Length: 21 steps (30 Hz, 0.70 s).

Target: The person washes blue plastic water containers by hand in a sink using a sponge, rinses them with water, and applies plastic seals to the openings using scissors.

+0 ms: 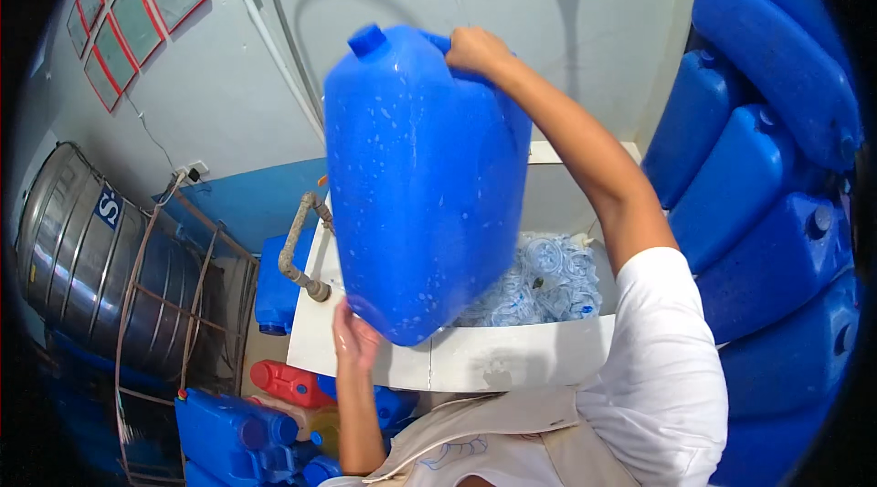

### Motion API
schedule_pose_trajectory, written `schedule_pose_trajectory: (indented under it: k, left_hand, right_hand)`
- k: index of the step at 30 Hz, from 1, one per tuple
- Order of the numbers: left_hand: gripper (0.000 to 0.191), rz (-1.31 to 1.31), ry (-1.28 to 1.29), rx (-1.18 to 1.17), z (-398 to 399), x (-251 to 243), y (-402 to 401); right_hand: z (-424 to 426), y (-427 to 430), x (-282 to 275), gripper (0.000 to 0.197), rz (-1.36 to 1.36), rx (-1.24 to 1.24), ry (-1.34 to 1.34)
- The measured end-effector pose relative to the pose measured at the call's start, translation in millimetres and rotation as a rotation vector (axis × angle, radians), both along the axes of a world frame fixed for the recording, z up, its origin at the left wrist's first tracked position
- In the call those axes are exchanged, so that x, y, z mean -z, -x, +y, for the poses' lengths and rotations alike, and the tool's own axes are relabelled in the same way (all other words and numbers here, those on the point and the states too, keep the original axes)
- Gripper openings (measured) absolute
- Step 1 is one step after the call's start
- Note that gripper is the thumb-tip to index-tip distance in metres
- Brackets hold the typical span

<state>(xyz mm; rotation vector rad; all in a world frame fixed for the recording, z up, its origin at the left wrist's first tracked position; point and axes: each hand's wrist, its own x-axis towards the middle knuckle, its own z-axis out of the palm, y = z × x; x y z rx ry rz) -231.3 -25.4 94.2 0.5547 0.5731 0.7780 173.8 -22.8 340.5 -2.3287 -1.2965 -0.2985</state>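
A large blue plastic jerrycan (425,185), wet with droplets and capped at its upper left, is held upright before me. My right hand (476,52) is closed around its top handle. My left hand (356,336) rests against its lower left edge, fingers partly hidden behind the jerrycan. Beneath and behind it is a white-rimmed basin (521,357), with a heap of crumpled clear plastic (548,274) inside; the jerrycan hides part of both.
Blue jerrycans (733,178) are stacked at the right. A worn pipe (298,247) rises from the basin's left rim. At the left stand a steel tank (89,268) and a metal frame (133,288). Blue containers (226,425) and a red container (288,381) sit at the lower left.
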Motion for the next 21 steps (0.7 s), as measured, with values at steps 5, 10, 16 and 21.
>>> schedule_pose_trajectory:
  k: [5,10,16,21]
  left_hand:
    - [0.039,0.085,0.061,0.01,-4.8,-40.0,13.9]
    - [0.052,0.083,-0.508,0.068,-7.9,-128.4,-39.2]
    - [0.058,0.238,-0.988,0.176,-39.7,-190.7,-145.2]
    - [0.056,0.236,-1.394,0.3,-85.6,-219.6,-236.4]
  right_hand:
    - [-45.2,-76.6,86.5,0.042,0.311,-0.337,-0.051]
    - [-154.2,-129.7,221.7,0.041,0.863,-0.245,-0.571]
    - [-217.5,-92.4,356.1,0.043,1.334,-0.049,-1.088]
    - [-223.0,-56.9,414.7,0.044,1.593,0.08,-1.255]
